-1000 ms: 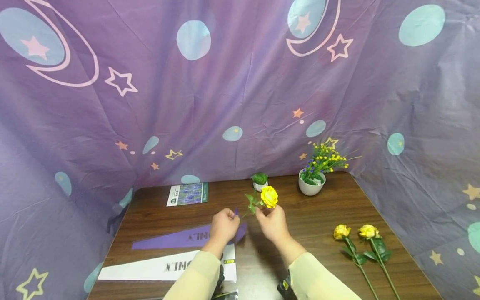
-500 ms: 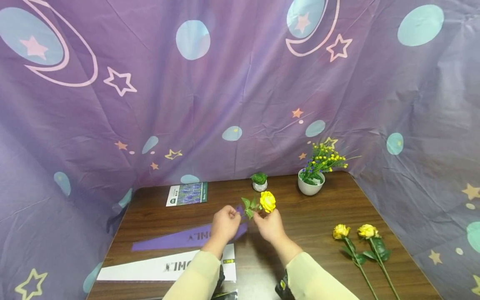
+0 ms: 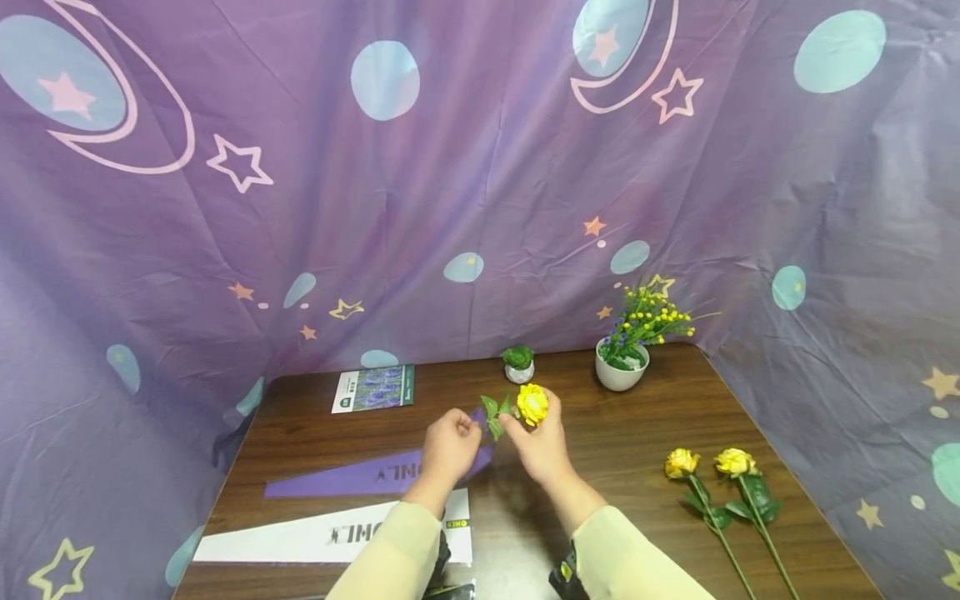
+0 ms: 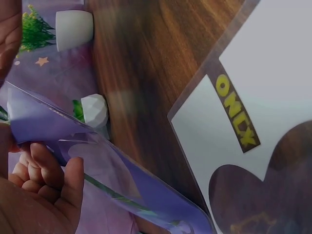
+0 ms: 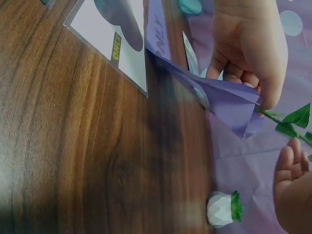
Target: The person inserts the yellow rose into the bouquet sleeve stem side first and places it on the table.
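Observation:
My left hand point(image 3: 451, 446) pinches the mouth of a purple plastic flower sleeve point(image 3: 345, 475) printed "ONLY". A yellow rose point(image 3: 532, 404) leans out of that mouth, its green leaves point(image 3: 492, 414) beside the left fingertips. Through the sleeve wall point(image 4: 34, 114) in the left wrist view, the green stem point(image 4: 114, 194) shows running down inside. Around the rose's head, my right hand point(image 3: 545, 446) is spread, thumb by the leaves and a finger beside the petals. In the right wrist view its fingers point(image 5: 291, 158) look fairly straight near the stem; contact is hard to tell.
A white sleeve point(image 3: 300, 533) lies in front of the purple one. Two more yellow roses point(image 3: 681, 463) lie at the right. Along the back stand a small potted succulent point(image 3: 518, 364), a white pot of yellow flowers point(image 3: 622, 367) and a lavender picture card point(image 3: 373, 389).
The rose has come down and slightly left, its stem sinking deeper into the purple sleeve. My right hand's fingers have loosened and spread around the bloom. My left hand stays nearly in place.

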### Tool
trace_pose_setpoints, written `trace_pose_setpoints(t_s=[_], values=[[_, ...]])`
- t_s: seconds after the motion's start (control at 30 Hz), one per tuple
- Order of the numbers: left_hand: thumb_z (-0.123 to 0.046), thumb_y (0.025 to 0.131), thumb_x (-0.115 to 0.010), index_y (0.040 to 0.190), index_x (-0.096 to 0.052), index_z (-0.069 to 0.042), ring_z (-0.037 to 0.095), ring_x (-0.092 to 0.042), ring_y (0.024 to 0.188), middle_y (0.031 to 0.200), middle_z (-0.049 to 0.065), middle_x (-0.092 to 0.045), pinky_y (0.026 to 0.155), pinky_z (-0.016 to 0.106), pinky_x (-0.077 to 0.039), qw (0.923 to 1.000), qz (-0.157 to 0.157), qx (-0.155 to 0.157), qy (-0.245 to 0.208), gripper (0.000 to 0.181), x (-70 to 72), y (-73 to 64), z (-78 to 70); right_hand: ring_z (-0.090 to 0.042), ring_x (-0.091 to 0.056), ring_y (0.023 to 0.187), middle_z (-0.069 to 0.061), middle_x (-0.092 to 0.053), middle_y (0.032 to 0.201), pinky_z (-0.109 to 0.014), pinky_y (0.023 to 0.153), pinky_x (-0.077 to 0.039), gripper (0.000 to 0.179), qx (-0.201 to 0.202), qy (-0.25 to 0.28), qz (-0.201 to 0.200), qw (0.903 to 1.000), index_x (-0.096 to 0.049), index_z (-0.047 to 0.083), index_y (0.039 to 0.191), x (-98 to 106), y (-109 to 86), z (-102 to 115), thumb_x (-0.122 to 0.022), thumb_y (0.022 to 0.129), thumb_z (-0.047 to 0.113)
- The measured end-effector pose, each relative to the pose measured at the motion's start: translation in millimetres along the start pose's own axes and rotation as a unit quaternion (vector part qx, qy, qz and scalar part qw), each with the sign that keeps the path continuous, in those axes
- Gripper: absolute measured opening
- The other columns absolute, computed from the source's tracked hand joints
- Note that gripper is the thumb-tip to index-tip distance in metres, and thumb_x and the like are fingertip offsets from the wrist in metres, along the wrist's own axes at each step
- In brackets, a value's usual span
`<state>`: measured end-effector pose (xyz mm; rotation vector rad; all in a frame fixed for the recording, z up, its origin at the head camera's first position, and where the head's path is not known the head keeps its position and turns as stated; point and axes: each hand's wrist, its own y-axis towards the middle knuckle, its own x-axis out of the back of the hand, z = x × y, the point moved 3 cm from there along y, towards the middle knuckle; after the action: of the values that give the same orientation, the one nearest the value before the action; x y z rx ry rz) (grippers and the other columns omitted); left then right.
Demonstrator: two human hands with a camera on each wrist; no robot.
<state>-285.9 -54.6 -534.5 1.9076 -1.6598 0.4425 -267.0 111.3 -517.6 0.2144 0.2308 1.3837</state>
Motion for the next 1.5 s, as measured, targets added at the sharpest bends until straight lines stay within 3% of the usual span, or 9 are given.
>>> trace_pose_setpoints(t_s=[0.1, 0.2, 0.37, 0.5, 0.83, 0.97, 1.07, 1.2, 1.5], values=[[-0.017, 0.091, -0.073, 0.084, -0.066, -0.013, 0.015, -0.062, 0.066, 0.074, -0.002, -0.070, 0.068, 0.040, -0.055, 1.0000, -0.003, -0.003, 0.004, 0.010, 0.6, -0.7, -0.6, -0.013, -0.066, 0.080, -0.023, -0.059, 0.106, -0.028, 0.070, -0.060, 0.063, 0.018, 0.017, -0.015, 0.9996, -0.027, -0.004, 0.146, 1.9, -3.2, 5.9, -0.063, 0.094, -0.008], [-0.017, 0.091, -0.073, 0.084, -0.067, -0.013, 0.016, -0.063, 0.067, 0.075, -0.001, -0.070, 0.069, 0.040, -0.055, 1.0000, -0.005, -0.003, 0.005, 0.010, 1.1, -0.8, -0.6, -0.016, -0.064, 0.075, -0.022, -0.057, 0.106, -0.030, 0.065, -0.058, 0.051, 0.042, -0.008, -0.007, 0.9991, -0.031, -0.004, 0.144, 4.7, -4.5, 8.2, -0.052, 0.098, -0.008], [-0.017, 0.091, -0.073, 0.084, -0.067, -0.013, 0.016, -0.063, 0.068, 0.076, -0.001, -0.070, 0.069, 0.040, -0.055, 0.9999, -0.011, 0.002, 0.002, 0.010, 1.9, -0.2, -0.6, -0.024, -0.063, 0.094, -0.025, -0.063, 0.116, -0.028, 0.086, -0.053, 0.038, 0.060, -0.084, -0.018, 0.9945, -0.047, -0.008, 0.138, 10.0, -3.4, 7.9, -0.051, 0.100, -0.006], [-0.016, 0.091, -0.073, 0.084, -0.067, -0.013, 0.016, -0.063, 0.067, 0.075, 0.000, -0.070, 0.067, 0.039, -0.055, 0.9999, -0.015, 0.006, -0.004, 0.009, 2.4, 1.1, -0.5, -0.031, -0.063, 0.110, -0.026, -0.064, 0.127, -0.026, 0.096, -0.051, 0.038, 0.053, -0.101, -0.023, 0.9932, -0.056, -0.010, 0.137, 11.7, -2.6, 5.8, -0.059, 0.099, -0.006], [-0.015, 0.092, -0.071, 0.085, -0.065, -0.013, 0.014, -0.059, 0.063, 0.073, -0.002, -0.067, 0.062, 0.036, -0.052, 0.9998, -0.016, 0.010, -0.008, 0.010, 3.9, 2.4, -3.0, -0.021, -0.064, 0.090, -0.020, -0.065, 0.113, -0.018, 0.076, -0.054, 0.038, 0.080, -0.124, -0.027, 0.9887, -0.069, -0.006, 0.130, 11.3, -5.2, -0.7, -0.071, 0.093, -0.007], [-0.014, 0.093, -0.071, 0.086, -0.065, -0.013, 0.013, -0.059, 0.062, 0.073, -0.003, -0.067, 0.062, 0.035, -0.053, 0.9998, -0.011, 0.011, -0.015, 0.010, 5.4, 1.0, -7.0, -0.016, -0.062, 0.077, -0.021, -0.068, 0.109, -0.020, 0.064, -0.052, 0.035, 0.059, -0.116, -0.031, 0.9910, -0.063, -0.008, 0.123, 8.5, -7.5, -3.3, -0.075, 0.090, -0.006], [-0.014, 0.093, -0.072, 0.086, -0.065, -0.012, 0.013, -0.059, 0.062, 0.073, -0.002, -0.067, 0.062, 0.035, -0.053, 0.9998, -0.013, 0.007, -0.015, 0.010, 6.4, 0.5, -9.7, -0.013, -0.059, 0.068, -0.017, -0.069, 0.095, -0.021, 0.057, -0.049, 0.030, 0.037, -0.118, -0.037, 0.9916, -0.063, -0.004, 0.113, 7.3, -8.6, -4.5, -0.079, 0.088, -0.004], [-0.014, 0.093, -0.073, 0.086, -0.065, -0.012, 0.013, -0.059, 0.063, 0.073, -0.002, -0.067, 0.063, 0.035, -0.053, 0.9998, -0.016, -0.002, -0.015, 0.010, 7.6, -0.1, -12.7, -0.012, -0.059, 0.065, -0.009, -0.067, 0.078, -0.022, 0.055, -0.050, 0.025, 0.022, -0.137, -0.034, 0.9898, -0.068, -0.001, 0.106, 5.3, -10.0, -3.7, -0.083, 0.086, 0.000], [-0.014, 0.092, -0.073, 0.082, -0.065, -0.013, 0.012, -0.058, 0.062, 0.071, -0.004, -0.066, 0.062, 0.035, -0.052, 0.9992, -0.030, -0.022, -0.015, 0.013, 8.7, -0.6, -18.3, -0.009, -0.060, 0.065, -0.010, -0.073, 0.082, -0.022, 0.057, -0.051, 0.018, 0.039, -0.160, -0.016, 0.9862, -0.076, -0.002, 0.107, -0.2, -14.8, -5.0, -0.078, 0.089, 0.000]])
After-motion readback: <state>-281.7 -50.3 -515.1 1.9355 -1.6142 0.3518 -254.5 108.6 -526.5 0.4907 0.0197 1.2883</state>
